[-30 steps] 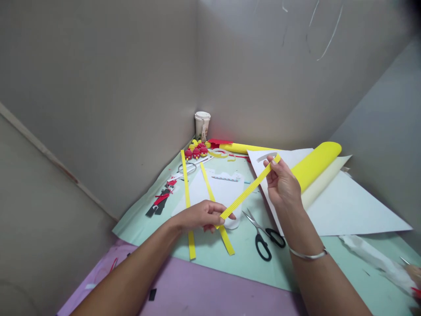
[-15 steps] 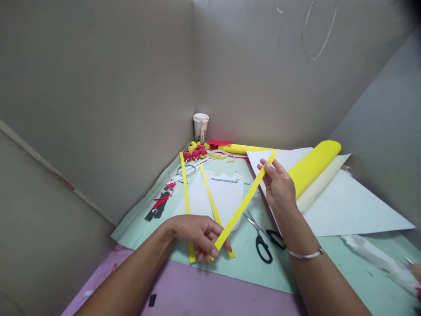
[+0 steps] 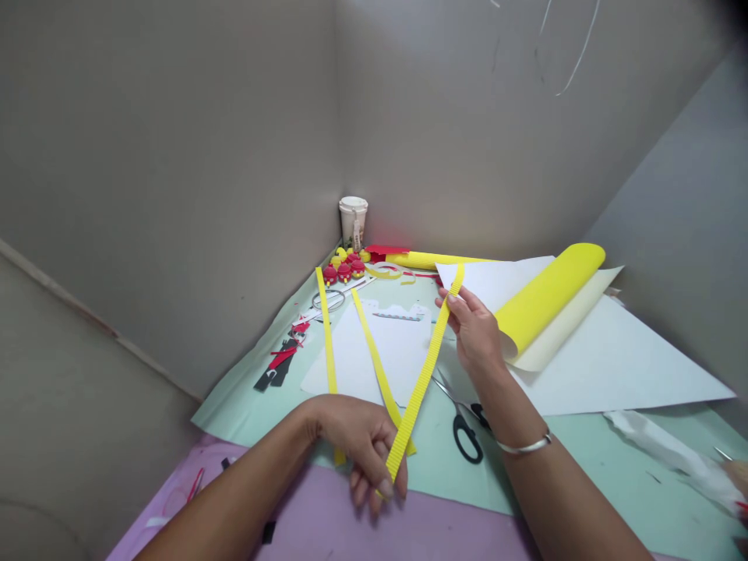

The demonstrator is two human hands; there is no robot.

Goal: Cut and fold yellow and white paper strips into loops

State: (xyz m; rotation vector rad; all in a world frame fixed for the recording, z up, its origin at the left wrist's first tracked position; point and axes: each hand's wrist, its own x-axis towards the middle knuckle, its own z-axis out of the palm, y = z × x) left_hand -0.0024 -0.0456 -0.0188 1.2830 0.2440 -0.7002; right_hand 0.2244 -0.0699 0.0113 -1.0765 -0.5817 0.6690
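A ribbed yellow paper strip [image 3: 425,374] slants between my two hands, raised above the table. My left hand [image 3: 362,444] pinches its lower end between thumb and fingers. The upper end is held by my right hand [image 3: 472,323], its thumb pressed on the strip. Two more yellow strips, one on the left [image 3: 326,331] and one nearer the middle [image 3: 374,354], lie across a white sheet [image 3: 351,351]; my left hand partly covers their near ends. Black-handled scissors [image 3: 461,425] rest partly open beside my right forearm. A striped pencil [image 3: 397,316] lies on the white sheet.
Rolled yellow paper [image 3: 549,300] lies on a large white sheet [image 3: 619,366] to the right. Red and yellow small round ornaments [image 3: 344,269] sit near a white cup [image 3: 354,222] in the corner. Black and red scraps [image 3: 282,362] lie left. Another person's hand [image 3: 737,475] shows at the right edge.
Both hands have shifted with the strip: my right hand moved left and slightly down, my left hand lower toward me. The strip now stands steeper. The view has shifted slightly.
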